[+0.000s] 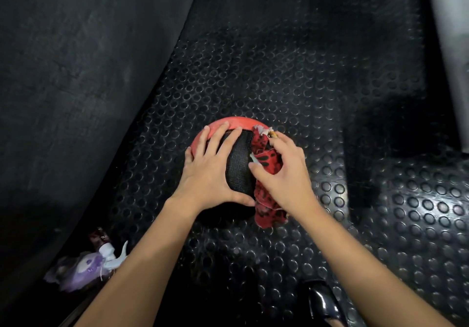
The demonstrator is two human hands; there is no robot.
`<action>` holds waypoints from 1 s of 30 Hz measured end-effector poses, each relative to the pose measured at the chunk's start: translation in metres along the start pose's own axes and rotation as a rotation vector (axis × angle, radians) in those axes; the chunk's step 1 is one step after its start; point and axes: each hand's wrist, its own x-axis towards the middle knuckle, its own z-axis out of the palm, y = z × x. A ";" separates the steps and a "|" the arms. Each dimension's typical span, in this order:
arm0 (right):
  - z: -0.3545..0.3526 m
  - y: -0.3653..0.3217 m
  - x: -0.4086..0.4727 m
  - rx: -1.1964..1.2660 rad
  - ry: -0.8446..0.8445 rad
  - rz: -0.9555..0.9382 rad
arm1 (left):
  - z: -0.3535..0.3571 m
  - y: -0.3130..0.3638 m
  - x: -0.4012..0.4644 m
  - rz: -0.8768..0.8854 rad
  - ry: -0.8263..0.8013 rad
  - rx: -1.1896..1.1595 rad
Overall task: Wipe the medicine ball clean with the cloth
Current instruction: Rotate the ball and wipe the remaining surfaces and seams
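Note:
The medicine ball (238,166), black with a red band across its far side, sits on the studded rubber floor in the middle of the head view. My left hand (210,171) lies spread over the ball's left side, fingers straight and reaching onto the red band. My right hand (281,171) grips a red cloth with black spots (266,159) against the ball's right side. The cloth's lower end hangs down past the ball toward the floor.
A dark padded slab (83,77) slopes along the left. A spray bottle and a purple patterned cloth (83,268) lie at the lower left. A glossy black shoe tip (322,301) shows at the bottom. A raised studded step (416,212) sits at the right.

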 end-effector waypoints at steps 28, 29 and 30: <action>-0.019 -0.015 -0.018 -0.609 -0.046 -0.245 | 0.002 0.025 0.002 -0.108 -0.046 -0.027; -0.019 -0.013 -0.023 -0.644 -0.050 -0.293 | 0.002 0.024 0.000 -0.110 -0.043 -0.035; -0.020 -0.012 -0.018 -0.669 -0.056 -0.323 | 0.003 0.023 -0.002 -0.111 -0.040 -0.039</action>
